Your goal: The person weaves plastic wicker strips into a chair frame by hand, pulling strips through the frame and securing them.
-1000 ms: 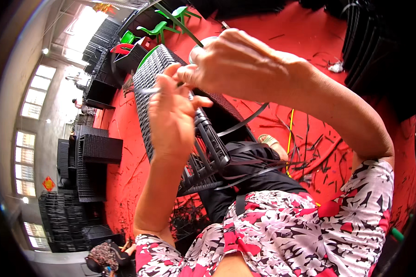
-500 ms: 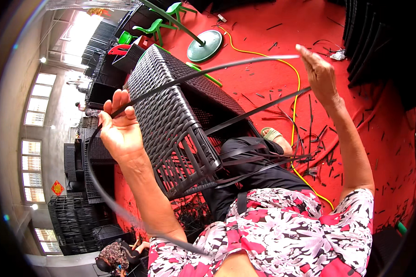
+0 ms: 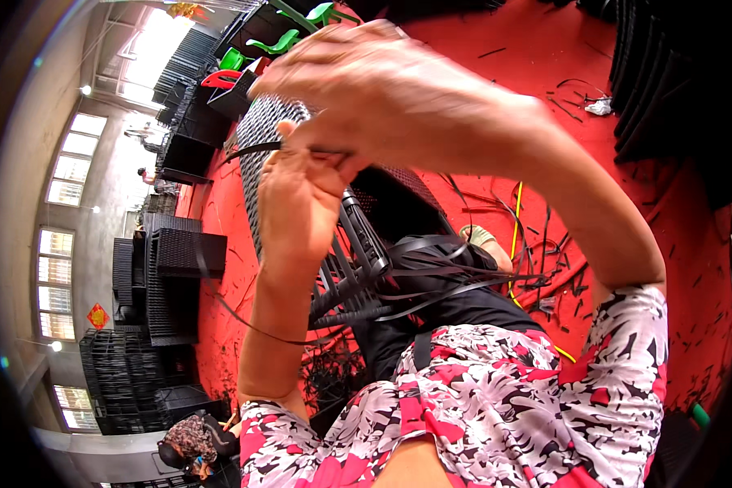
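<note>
A black weaving piece [image 3: 267,119], a dark frame wound with flat plastic strip, stands tilted before my knees. Its side is partly woven and partly open, with bare slats near my lap. My left hand [image 3: 299,199] is raised in front of it, closed on a flat black strip [image 3: 252,151] that sticks out to the left. My right hand [image 3: 342,89] crosses over just above the left one, close to it or touching it. Motion smears its fingers, so their grip does not show. Several loose strip ends [image 3: 455,286] trail over my dark trousers.
A yellow cable [image 3: 516,244] and scattered strip offcuts lie on the red floor [image 3: 496,81]. Dark stacked wicker pieces [image 3: 189,252] stand at the left. Green chairs [image 3: 276,42] are at the back. Another person [image 3: 195,443] bends over at the lower left.
My right hand has swept from the far right across to the left hand. My left hand has shifted right and nearer. The long strip loop between the hands no longer shows stretched out.
</note>
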Demonstrator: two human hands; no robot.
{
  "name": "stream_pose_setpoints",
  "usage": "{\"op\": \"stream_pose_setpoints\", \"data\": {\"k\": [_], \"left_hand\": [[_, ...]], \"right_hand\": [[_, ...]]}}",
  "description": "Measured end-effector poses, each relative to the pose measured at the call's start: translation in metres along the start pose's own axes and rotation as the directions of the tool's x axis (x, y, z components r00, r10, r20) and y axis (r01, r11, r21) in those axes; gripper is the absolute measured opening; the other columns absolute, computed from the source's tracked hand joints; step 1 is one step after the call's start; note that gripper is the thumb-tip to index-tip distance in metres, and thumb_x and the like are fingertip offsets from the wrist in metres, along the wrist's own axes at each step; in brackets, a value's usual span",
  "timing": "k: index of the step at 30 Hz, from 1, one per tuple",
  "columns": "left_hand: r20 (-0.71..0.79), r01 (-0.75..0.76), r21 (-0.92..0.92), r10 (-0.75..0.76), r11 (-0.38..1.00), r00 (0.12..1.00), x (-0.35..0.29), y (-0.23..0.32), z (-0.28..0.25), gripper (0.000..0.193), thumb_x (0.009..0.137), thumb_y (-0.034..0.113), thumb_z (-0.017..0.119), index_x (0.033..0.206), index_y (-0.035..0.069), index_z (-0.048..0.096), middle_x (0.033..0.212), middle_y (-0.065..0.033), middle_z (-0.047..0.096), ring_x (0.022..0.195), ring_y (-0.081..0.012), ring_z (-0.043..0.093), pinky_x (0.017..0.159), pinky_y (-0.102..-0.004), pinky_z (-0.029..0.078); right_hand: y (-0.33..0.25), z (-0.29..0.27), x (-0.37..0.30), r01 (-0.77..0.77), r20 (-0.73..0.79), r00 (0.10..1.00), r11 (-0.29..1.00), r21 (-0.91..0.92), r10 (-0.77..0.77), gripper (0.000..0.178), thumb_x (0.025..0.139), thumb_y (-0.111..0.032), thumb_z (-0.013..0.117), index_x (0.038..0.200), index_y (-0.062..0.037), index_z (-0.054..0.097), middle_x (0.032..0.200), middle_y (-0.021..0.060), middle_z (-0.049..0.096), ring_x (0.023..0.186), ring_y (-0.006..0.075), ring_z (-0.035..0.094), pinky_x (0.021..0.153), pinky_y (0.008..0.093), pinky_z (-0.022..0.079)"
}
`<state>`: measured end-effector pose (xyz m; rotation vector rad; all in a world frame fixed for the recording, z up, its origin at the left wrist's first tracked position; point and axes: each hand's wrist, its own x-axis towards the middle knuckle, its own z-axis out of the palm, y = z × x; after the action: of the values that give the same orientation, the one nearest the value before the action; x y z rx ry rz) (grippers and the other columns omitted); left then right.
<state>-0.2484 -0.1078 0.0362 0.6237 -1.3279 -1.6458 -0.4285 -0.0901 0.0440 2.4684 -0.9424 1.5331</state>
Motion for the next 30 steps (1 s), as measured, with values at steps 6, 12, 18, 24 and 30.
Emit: {"op": "stream_pose_setpoints", "data": {"k": [6,12,18,24,30], "left_hand": [[0.052,-0.019,0.226,0.007,0.974,0.999,-0.006,-0.008,0.02,0.041,0.091,0.023,0.057,0.126,0.004,0.047,0.12,-0.0098,0.058,0.107,-0.0247,0.059,0.089,-0.0403,0.051],[0.124,0.348,-0.064,-0.339,0.935,0.933,0.003,0.066,-0.029,0.056,0.099,0.041,0.035,0.127,-0.007,0.043,0.118,-0.0311,0.054,0.106,-0.0425,0.057,0.084,-0.0497,0.052],[0.177,0.11,0.334,-0.177,0.936,0.968,0.0,0.123,-0.016,0.066,0.095,0.045,0.046,0.134,-0.008,0.036,0.125,-0.0312,0.049,0.103,-0.0382,0.059,0.076,-0.045,0.057],[0.06,-0.015,0.823,-0.06,0.568,0.996,0.0,0.094,0.006,0.028,0.083,0.014,0.069,0.104,-0.003,0.064,0.086,-0.0135,0.068,0.073,-0.0181,0.066,0.067,-0.0281,0.054],[-0.099,0.193,0.863,-0.219,0.466,0.971,-0.017,0.121,0.006,0.029,0.088,0.024,0.063,0.09,-0.005,0.065,0.071,-0.0115,0.064,0.06,-0.0165,0.062,0.057,-0.0255,0.05]], "right_hand": [[-0.015,0.018,0.025,0.09,-0.047,0.995,0.981,0.173,-0.083,0.018,0.082,-0.014,0.058,0.095,-0.0014,0.064,0.082,0.0165,0.062,0.075,0.0278,0.063,0.068,0.0335,0.049],[0.017,-0.001,0.019,-0.183,-0.227,0.954,0.981,0.071,0.194,0.03,0.079,-0.005,0.053,0.107,-0.0013,0.065,0.086,0.0162,0.068,0.08,0.0291,0.067,0.069,0.0412,0.05],[0.003,-0.013,0.019,-0.167,0.054,0.984,0.985,-0.045,0.169,0.017,0.069,-0.015,0.064,0.077,-0.0013,0.068,0.067,0.0194,0.063,0.059,0.0327,0.064,0.057,0.042,0.051],[0.046,0.016,0.043,0.473,-0.04,0.843,0.775,-0.419,-0.536,0.013,0.068,-0.02,0.065,0.069,-0.0071,0.067,0.062,0.0104,0.063,0.066,0.0279,0.064,0.06,0.0379,0.049],[0.081,0.013,0.042,0.617,-0.327,0.781,0.739,0.27,-0.533,0.011,0.076,-0.014,0.061,0.072,-0.0033,0.063,0.061,0.0064,0.06,0.06,0.0202,0.06,0.057,0.033,0.045]]}}
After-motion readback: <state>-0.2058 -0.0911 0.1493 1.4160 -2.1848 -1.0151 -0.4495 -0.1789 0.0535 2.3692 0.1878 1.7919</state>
